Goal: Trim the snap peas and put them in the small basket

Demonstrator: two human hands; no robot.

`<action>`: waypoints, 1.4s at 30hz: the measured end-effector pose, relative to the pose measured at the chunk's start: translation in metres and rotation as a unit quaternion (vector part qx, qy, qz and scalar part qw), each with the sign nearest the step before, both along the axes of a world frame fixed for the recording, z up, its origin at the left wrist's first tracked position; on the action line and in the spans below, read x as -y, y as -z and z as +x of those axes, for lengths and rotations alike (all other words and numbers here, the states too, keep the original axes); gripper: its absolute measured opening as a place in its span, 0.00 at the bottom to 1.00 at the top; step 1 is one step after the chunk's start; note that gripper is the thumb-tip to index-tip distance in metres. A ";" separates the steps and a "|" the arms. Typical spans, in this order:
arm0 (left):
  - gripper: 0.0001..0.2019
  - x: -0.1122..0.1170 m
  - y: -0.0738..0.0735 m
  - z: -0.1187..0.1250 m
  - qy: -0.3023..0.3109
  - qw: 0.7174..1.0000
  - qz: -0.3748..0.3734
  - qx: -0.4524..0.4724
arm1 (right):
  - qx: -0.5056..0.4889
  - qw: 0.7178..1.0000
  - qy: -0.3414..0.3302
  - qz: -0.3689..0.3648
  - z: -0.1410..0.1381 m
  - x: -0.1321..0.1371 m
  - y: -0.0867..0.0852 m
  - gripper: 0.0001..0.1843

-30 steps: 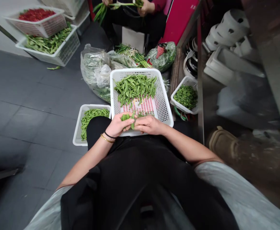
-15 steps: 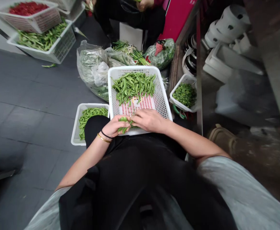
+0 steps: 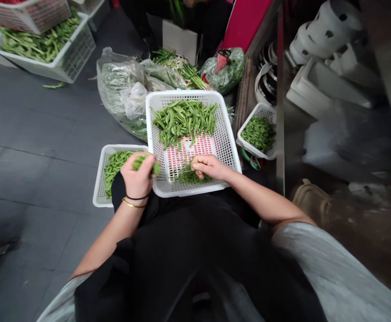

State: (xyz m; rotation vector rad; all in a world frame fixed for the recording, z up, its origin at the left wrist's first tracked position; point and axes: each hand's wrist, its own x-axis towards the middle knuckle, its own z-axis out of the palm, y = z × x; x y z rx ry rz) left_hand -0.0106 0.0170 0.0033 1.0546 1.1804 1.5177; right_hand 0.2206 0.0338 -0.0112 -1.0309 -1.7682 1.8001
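Note:
Several green pea pods are gripped in my left hand (image 3: 138, 175), which is raised beside the left rim of a white perforated basket (image 3: 228, 147) on my lap. My right hand (image 3: 210, 166) is closed over the near part of that basket; what its fingers hold, if anything, is too small to make out. Below it lies a small heap of green trimmings (image 3: 191, 175). A pile of pea pods (image 3: 185, 118) covers the far half of the basket. At my left, a smaller white basket (image 3: 98, 188) on the floor holds more pods, partly hidden behind my left hand and knee.
Clear plastic bags of greens (image 3: 123, 85) lie beyond the lap basket, with spring onions (image 3: 191, 74) beside them. A basket of leafy greens (image 3: 258, 134) stands at the right. Stacked baskets (image 3: 77, 56) are at the upper left. Another person sits opposite, mostly out of frame.
My hands have parted. The left has moved left and up with the pods, toward the smaller basket; the right has stayed over the lap basket, fingers now curled. The view has shifted slightly.

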 end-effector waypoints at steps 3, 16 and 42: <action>0.08 -0.020 0.007 -0.012 0.040 0.975 -0.097 0.196 | 0.205 0.967 -0.150 -0.015 0.015 -0.028 0.012 0.11; 0.13 -0.008 0.026 0.008 0.224 0.911 -0.284 0.199 | 0.424 0.900 0.104 0.018 -0.052 -0.118 0.081 0.08; 0.13 0.028 0.012 0.032 0.279 0.928 -0.234 0.072 | 0.053 0.971 -0.042 0.231 -0.020 0.046 -0.019 0.11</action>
